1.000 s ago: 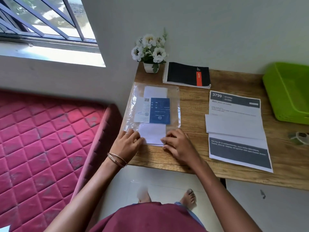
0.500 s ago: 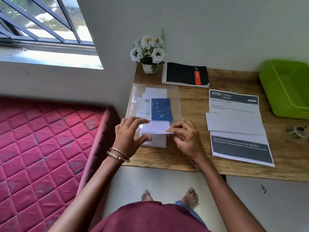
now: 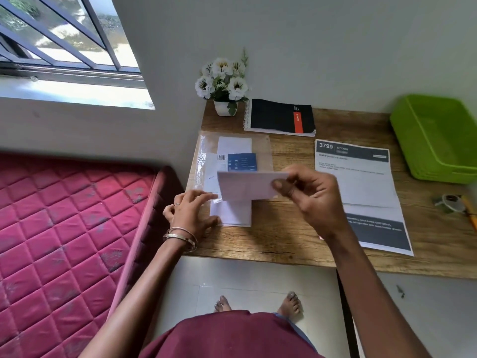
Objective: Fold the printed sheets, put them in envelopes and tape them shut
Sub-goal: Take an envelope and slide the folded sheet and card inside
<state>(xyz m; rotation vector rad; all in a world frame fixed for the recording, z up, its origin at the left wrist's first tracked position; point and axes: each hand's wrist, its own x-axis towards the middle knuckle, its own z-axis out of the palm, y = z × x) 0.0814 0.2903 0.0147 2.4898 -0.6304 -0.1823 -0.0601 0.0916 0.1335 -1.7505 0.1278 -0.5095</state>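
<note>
Head view: wooden desk (image 3: 296, 241) with visible grain, pushed against a plain grey wall, tiled floor below. Left of the desk, a quilted magenta mattress (image 3: 64, 228) and a barred window (image 3: 64, 47). On the desk: white flowers in a pot (image 3: 224, 83) at the back corner, spiral notebook (image 3: 280, 117) beside it, green plastic basket (image 3: 438, 138) far right, printed sheet (image 3: 361, 192) flat, creased. Right hand (image 3: 309, 197) pinches a white envelope (image 3: 247, 186), lifted above the desk. Left hand (image 3: 192, 215) rests with straight fingers on the clear plastic envelope pack (image 3: 206, 161), holding nothing
</note>
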